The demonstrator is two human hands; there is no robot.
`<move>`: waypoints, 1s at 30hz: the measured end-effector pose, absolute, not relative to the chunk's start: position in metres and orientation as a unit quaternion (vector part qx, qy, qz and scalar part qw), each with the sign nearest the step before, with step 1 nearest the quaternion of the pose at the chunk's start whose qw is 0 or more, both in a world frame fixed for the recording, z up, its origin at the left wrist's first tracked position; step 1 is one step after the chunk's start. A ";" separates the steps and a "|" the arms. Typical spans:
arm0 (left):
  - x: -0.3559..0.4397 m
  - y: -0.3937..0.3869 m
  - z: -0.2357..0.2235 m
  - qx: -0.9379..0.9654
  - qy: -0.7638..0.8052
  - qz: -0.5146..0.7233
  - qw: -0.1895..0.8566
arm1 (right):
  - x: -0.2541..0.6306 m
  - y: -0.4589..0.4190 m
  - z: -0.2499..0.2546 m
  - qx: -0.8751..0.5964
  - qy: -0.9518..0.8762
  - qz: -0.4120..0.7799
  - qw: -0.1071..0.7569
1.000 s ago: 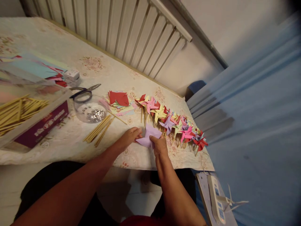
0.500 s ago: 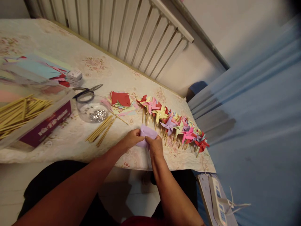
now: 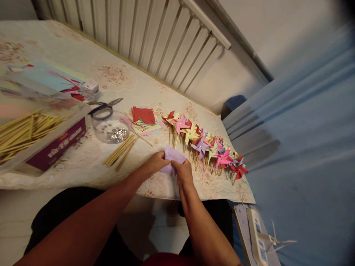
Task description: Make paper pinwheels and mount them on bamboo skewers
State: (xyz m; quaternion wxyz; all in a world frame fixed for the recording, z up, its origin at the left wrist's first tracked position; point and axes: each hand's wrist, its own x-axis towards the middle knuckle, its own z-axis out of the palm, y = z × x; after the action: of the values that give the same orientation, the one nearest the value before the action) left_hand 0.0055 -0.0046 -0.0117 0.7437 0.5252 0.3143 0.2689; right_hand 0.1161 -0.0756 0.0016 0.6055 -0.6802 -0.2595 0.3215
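Between my two hands is a purple piece of paper, held above the table's front edge. My left hand grips its left side. My right hand pinches it from the right, the thumb near the middle. Just beyond stand several finished paper pinwheels on sticks, in many colours. Left of these lies a stack of cut paper squares, a red one on top. Several loose wooden sticks lie nearer my left forearm, close to a clear round dish of small metal pins.
Scissors lie behind the dish, beside small white boxes. A clear plastic box full of sticks stands at the left, coloured paper sheets behind it. A power strip is at the lower right, near a blue curtain.
The view has shifted very slightly. Both hands keep their hold on the purple paper, with barely any movement of the fingers.
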 end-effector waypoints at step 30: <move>-0.002 -0.004 -0.007 0.626 0.245 0.176 0.719 | 0.156 -0.078 0.047 -0.713 -0.482 0.436 0.264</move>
State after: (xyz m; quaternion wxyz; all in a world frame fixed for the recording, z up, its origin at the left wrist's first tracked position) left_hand -0.0023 -0.0036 -0.0071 0.7192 0.6260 0.2448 0.1757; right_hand 0.1559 -0.0776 0.0467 0.2638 -0.7130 -0.4818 0.4359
